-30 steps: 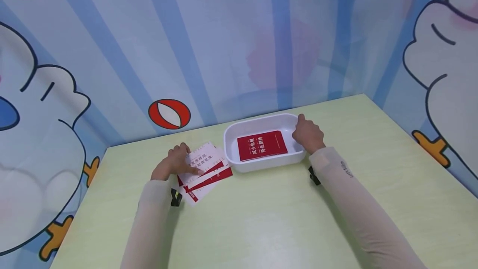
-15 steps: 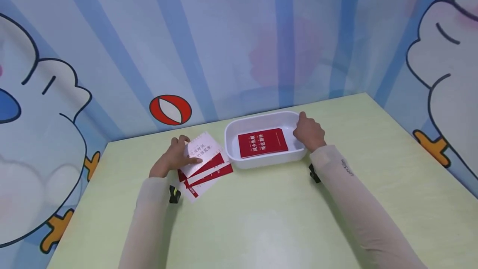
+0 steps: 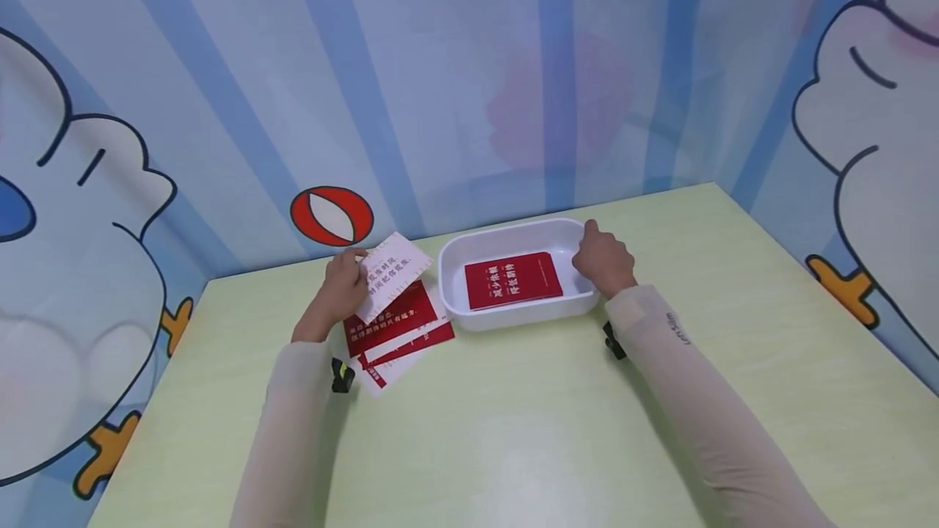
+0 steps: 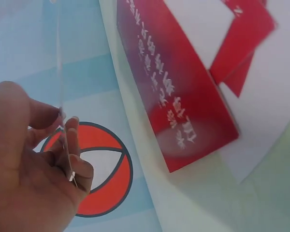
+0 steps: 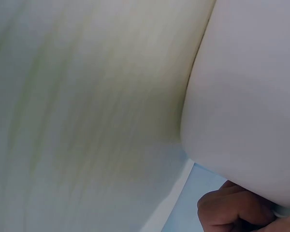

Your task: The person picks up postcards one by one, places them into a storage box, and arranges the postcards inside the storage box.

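My left hand [image 3: 343, 285] pinches a pale pink card [image 3: 396, 267] with printed characters, raised and tilted above a fanned pile of red and white cards [image 3: 392, 320]. In the left wrist view that card [image 4: 60, 72] appears edge-on between the thumb and fingers, apart from the red card [image 4: 169, 92] on the pile. Just right of the pile is a white plastic tray [image 3: 506, 321], holding a neat stack of red cards [image 3: 513, 279]. My right hand [image 3: 605, 259] grips the tray's right rim; in the right wrist view its curled fingers [image 5: 232, 208] show beneath the tray wall [image 5: 246, 96].
A pale green table [image 3: 513, 422] bears the tray and cards. Close behind them rises a blue striped cartoon backdrop [image 3: 455, 88] with a red ball print [image 3: 332, 216]. Black straps [image 3: 341, 376] sit at both wrists.
My left hand has lifted the pale pink card off the pile and moved it slightly up and away, uncovering the printed red card beneath. The right hand and tray have stayed put.
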